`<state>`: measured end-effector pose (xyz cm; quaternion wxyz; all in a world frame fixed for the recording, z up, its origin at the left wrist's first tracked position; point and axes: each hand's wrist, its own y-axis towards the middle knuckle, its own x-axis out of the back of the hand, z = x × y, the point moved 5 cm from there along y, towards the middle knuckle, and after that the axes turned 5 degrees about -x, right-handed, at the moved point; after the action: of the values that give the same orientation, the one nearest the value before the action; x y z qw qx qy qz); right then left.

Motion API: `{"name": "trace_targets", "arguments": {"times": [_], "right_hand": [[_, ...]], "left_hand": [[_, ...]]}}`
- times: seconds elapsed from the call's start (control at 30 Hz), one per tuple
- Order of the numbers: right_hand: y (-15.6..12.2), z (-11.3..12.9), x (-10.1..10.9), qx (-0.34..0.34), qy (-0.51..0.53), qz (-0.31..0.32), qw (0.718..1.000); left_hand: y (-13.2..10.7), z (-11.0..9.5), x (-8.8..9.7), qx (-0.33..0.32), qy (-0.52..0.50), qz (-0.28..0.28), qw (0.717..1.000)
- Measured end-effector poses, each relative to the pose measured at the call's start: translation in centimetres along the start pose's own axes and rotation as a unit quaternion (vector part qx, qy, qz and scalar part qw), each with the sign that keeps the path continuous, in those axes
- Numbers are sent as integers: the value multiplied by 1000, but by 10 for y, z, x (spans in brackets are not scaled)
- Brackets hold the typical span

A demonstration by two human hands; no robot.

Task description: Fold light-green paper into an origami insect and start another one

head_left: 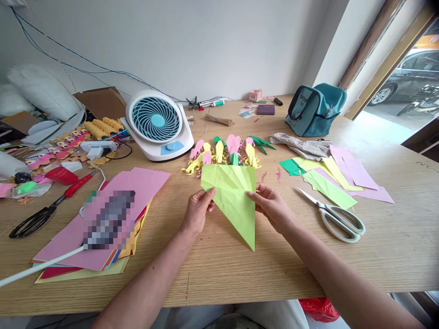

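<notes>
At left near, a stack of coloured paper [73, 242] lies on the table [185, 283]. Further right and far stands a fan [157, 119]. The left hand [198, 211] grips the left edge of a yellow-green sheet [235, 196], thumb on its face. The sheet is at centre, creased, tapering to a near point; folded paper figures [233, 145] lie beyond it. The right hand [272, 206] pinches the right edge. Scissors [338, 217] and paper offcuts [353, 171] lie at right. Step in hand, as judged: folding. A further fold calls for aligned edges and firm creasing.
</notes>
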<state>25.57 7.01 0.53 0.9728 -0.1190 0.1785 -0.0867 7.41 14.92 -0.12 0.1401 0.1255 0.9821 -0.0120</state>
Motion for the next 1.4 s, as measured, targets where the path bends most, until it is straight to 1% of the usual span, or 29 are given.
{"name": "trace_targets", "arguments": {"times": [0.17, 0.37, 0.47, 0.67, 0.8, 0.87, 0.9, 0.93, 0.97, 1.0, 1.03, 1.07, 1.1, 1.13, 1.17, 1.2, 1.23, 1.3, 1.37, 1.4], "right_hand": [[2, 1, -2, 7, 25, -2, 1000], [6, 1, 2, 46, 19, -2, 999], [7, 0, 3, 39, 3, -4, 999], [8, 1, 5, 42, -24, -38, 998], [7, 1, 5, 32, -20, -31, 999], [7, 1, 6, 26, -23, -31, 999], [6, 1, 6, 26, -25, -35, 999], [6, 2, 7, 26, -26, -40, 999], [6, 2, 7, 27, -26, -44, 998], [6, 2, 7, 27, -27, -48, 998], [6, 1, 7, 27, -29, -51, 998], [6, 1, 7, 29, -32, -49, 998], [6, 1, 6, 31, -34, -45, 998], [6, 1, 5, 34, -34, -38, 998], [6, 1, 4, 38, -33, -29, 998], [5, 2, 3, 43, -31, -18, 998], [5, 2, 2, 47, -29, -8, 998], [4, 3, 2, 51, -28, 3, 998], [4, 4, 3, 53, -28, 6, 998], [4, 5, 3, 55, -27, 8, 998]], "left_hand": [[1, 0, 1, -9, 13, -15, 1000], [1, -2, 2, -20, 25, -32, 999], [0, -3, 3, -25, 32, -32, 999], [0, -2, 3, -37, 38, -29, 998], [2, -1, 3, -40, 49, -24, 998], [2, -9, 8, -68, 68, -38, 995], [0, -17, 11, -102, 87, -58, 989], [-3, -28, 16, -160, 116, -97, 975], [-10, -43, 20, -238, 156, -141, 948], [-18, -57, 19, -316, 202, -171, 911], [-27, -70, 14, -386, 260, -173, 868], [-34, -79, 2, -444, 326, -133, 824], [-41, -83, -14, -494, 387, -62, 776], [-46, -82, -33, -521, 446, 30, 727], [-50, -77, -49, -534, 488, 114, 681], [-51, -72, -62, -535, 515, 166, 648], [-50, -66, -72, -532, 539, 193, 624], [-42, -57, -86, -522, 580, 204, 591], [-33, -49, -91, -517, 602, 205, 573], [-30, -45, -92, -513, 608, 206, 569]]}}
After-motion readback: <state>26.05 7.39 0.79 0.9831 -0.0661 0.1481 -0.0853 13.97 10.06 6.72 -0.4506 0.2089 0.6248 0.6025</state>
